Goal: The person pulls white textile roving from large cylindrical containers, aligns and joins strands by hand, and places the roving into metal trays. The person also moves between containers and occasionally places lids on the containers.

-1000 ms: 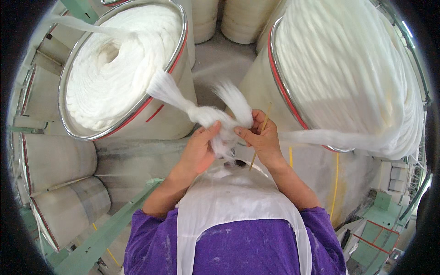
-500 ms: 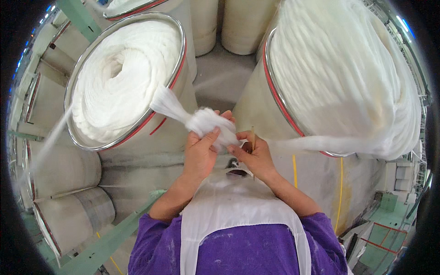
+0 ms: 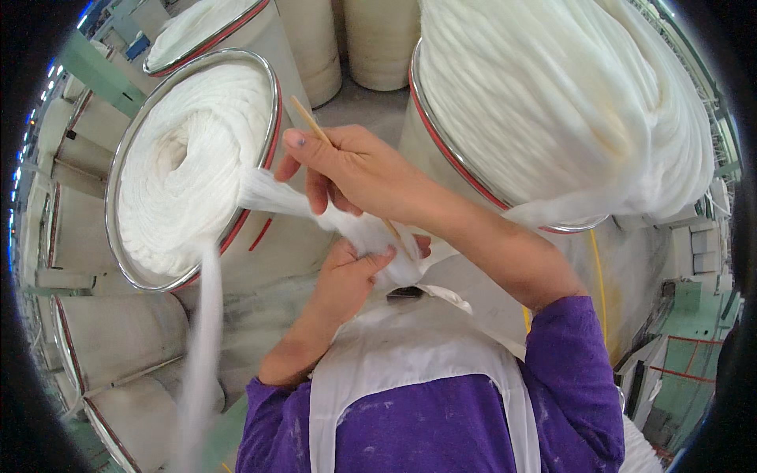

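My left hand [image 3: 351, 272] is closed round a loose white fibre sliver [image 3: 359, 230], with the thumb lying on top of it. From there the sliver stretches up and left to the coiled fibre in the left can [image 3: 277, 106]. My right hand [image 3: 367, 169] is raised above and ahead of the left one, gripping a thin wooden stick [image 3: 309, 118]. The stick's upper end sticks out past the thumb; its lower end lies against the sliver at my left hand. Parts of the right fingers are hidden behind the palm.
At the right, a can [image 3: 453, 158] overflows with thick white fibre [image 3: 552, 102]. A loose strand [image 3: 203, 339] hangs from the left can's rim. Several more cans stand behind and at the lower left. A green post [image 3: 98, 67] rises at the upper left.
My right hand has moved up and left across my left hand, and the stick is now slanted. The sliver at my left hand is more spread out. The view has shifted somewhat.
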Demonstrator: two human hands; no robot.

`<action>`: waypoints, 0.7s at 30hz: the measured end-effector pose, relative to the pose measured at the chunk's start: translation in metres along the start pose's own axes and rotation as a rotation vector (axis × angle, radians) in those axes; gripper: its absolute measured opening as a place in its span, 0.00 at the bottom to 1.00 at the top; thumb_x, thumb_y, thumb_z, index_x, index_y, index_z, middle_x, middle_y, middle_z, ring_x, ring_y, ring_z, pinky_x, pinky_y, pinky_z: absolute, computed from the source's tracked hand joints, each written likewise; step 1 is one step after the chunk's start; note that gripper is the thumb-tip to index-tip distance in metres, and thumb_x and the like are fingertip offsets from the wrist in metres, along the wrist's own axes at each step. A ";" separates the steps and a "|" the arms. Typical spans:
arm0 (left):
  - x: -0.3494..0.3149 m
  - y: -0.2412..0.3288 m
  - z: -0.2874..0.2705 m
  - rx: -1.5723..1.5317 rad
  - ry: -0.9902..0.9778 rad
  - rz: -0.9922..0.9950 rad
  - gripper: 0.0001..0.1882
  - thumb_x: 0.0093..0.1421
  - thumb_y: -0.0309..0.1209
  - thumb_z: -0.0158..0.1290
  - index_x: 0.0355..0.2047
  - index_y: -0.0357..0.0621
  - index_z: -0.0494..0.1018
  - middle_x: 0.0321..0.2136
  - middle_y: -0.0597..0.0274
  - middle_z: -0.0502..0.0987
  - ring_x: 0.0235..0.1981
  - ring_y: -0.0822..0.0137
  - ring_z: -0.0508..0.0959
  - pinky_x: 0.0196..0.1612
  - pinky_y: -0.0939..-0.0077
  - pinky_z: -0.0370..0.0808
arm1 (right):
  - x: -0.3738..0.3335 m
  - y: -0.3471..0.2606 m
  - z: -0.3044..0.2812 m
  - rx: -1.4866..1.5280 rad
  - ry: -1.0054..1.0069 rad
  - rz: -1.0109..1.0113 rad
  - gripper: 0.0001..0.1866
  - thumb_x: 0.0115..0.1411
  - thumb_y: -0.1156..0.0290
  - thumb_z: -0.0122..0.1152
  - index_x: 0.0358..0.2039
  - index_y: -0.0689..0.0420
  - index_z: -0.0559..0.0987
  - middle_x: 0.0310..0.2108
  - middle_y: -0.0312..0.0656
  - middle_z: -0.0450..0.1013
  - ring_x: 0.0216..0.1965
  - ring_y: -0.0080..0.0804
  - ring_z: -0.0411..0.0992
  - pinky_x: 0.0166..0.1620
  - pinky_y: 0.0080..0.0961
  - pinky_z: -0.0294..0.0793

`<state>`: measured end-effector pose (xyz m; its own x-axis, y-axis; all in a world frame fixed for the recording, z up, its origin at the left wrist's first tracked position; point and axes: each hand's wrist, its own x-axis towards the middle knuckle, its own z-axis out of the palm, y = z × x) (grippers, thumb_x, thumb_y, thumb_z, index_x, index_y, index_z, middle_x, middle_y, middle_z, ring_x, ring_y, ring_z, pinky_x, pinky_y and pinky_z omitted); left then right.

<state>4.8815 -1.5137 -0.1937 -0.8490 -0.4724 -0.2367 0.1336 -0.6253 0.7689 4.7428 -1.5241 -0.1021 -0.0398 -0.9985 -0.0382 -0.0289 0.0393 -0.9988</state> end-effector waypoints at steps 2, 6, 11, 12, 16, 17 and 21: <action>-0.004 0.004 0.000 0.040 -0.109 0.021 0.16 0.60 0.24 0.52 0.48 0.35 0.67 0.40 0.56 0.78 0.40 0.68 0.78 0.44 0.76 0.73 | 0.011 0.006 0.002 -0.105 0.131 -0.025 0.24 0.66 0.51 0.45 0.32 0.61 0.77 0.19 0.36 0.71 0.17 0.21 0.66 0.23 0.24 0.67; -0.006 0.007 -0.003 0.255 -0.051 -0.021 0.19 0.56 0.24 0.58 0.47 0.35 0.67 0.36 0.57 0.79 0.38 0.67 0.80 0.44 0.73 0.75 | 0.006 0.003 -0.007 -0.191 -0.016 -0.052 0.18 0.65 0.59 0.52 0.43 0.62 0.73 0.18 0.34 0.69 0.19 0.20 0.65 0.25 0.20 0.67; -0.004 0.002 -0.004 0.040 0.112 0.053 0.19 0.50 0.19 0.62 0.42 0.36 0.70 0.32 0.54 0.79 0.34 0.60 0.81 0.42 0.67 0.77 | -0.023 -0.007 -0.030 -0.169 -0.412 -0.099 0.16 0.60 0.69 0.55 0.46 0.62 0.71 0.25 0.41 0.74 0.27 0.29 0.73 0.34 0.28 0.73; -0.004 0.002 -0.005 0.125 0.131 0.049 0.19 0.50 0.19 0.62 0.42 0.37 0.70 0.33 0.55 0.79 0.34 0.62 0.81 0.42 0.68 0.77 | -0.025 -0.008 -0.033 -0.284 -0.399 -0.086 0.15 0.60 0.70 0.55 0.47 0.61 0.71 0.28 0.41 0.75 0.29 0.28 0.74 0.36 0.28 0.73; -0.006 0.004 -0.005 0.407 0.085 0.090 0.10 0.56 0.23 0.58 0.38 0.36 0.73 0.34 0.60 0.80 0.39 0.70 0.80 0.45 0.74 0.75 | -0.029 -0.008 -0.038 -0.528 -0.339 -0.023 0.11 0.60 0.73 0.57 0.44 0.61 0.72 0.32 0.42 0.77 0.34 0.30 0.76 0.38 0.28 0.74; -0.007 0.004 -0.005 0.417 0.044 0.109 0.09 0.56 0.23 0.58 0.38 0.36 0.73 0.34 0.60 0.80 0.39 0.70 0.79 0.46 0.74 0.74 | -0.029 -0.008 -0.038 -0.394 -0.342 -0.102 0.10 0.60 0.72 0.57 0.41 0.61 0.73 0.30 0.43 0.77 0.33 0.32 0.77 0.37 0.29 0.73; -0.007 0.004 -0.003 0.296 -0.041 0.079 0.07 0.59 0.24 0.55 0.36 0.35 0.73 0.35 0.59 0.80 0.41 0.70 0.79 0.47 0.75 0.74 | -0.028 -0.008 -0.036 -0.272 -0.325 0.026 0.09 0.59 0.73 0.58 0.39 0.62 0.74 0.29 0.43 0.77 0.31 0.29 0.76 0.35 0.28 0.72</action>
<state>4.8899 -1.5147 -0.1912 -0.8624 -0.4836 -0.1495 0.0510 -0.3768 0.9249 4.7079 -1.4952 -0.0921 0.2719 -0.9555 -0.1144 -0.2963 0.0300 -0.9546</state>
